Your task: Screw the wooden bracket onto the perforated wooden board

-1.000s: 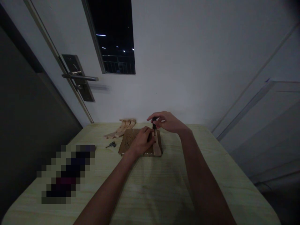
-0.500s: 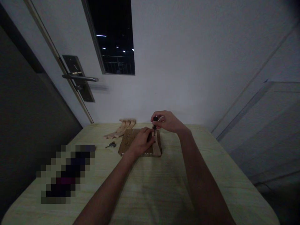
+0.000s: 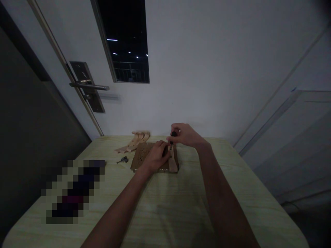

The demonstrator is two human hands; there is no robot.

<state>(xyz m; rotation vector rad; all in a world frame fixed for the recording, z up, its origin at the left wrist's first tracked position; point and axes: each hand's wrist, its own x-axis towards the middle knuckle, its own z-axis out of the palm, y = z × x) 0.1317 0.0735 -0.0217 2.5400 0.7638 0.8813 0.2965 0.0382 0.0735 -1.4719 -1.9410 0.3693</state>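
My right hand is closed around the black handle of a screwdriver, its tip pointing down at the upper part of a pale curved wooden piece. That piece lies along the right side of a brown rectangular board with dark marks on its left part. Flat across the board rests my left hand, fingers stretched out and thumb apart, fingertips and thumb touching the wooden piece's left edge. Whether a screw sits under the screwdriver tip is too small to tell.
Several similar curved wooden pieces lie behind the board's left side. A small heap of dark metal bits is left of the board. A pixelated dark item lies at the table's left. Behind stands a white door with a handle.
My right hand has shifted slightly to the right and its fingers have turned on the screwdriver, which now leans more to the right. My left hand has stayed in place.
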